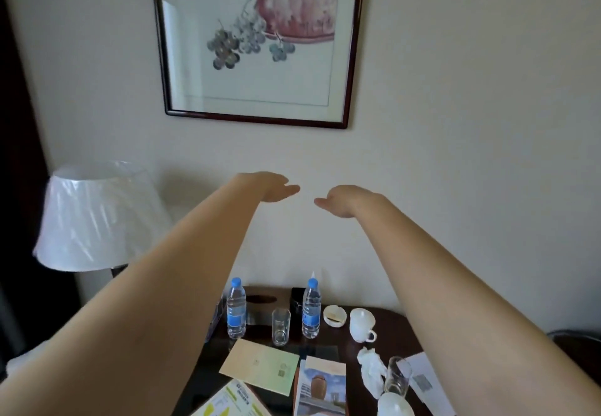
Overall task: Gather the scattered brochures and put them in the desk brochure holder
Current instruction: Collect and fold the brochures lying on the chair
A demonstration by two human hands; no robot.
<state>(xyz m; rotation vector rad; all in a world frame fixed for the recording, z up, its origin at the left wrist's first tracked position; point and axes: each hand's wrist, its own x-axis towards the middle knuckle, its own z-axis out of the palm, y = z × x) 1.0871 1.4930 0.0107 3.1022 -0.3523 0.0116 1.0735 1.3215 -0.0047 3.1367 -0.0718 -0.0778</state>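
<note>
Oddly, both hands — left hand (276, 187), right hand (338, 199) — hang open and empty, high above the desk (390, 321); brochures (260, 365) lie untouched below, nothing gathered yet.
</note>
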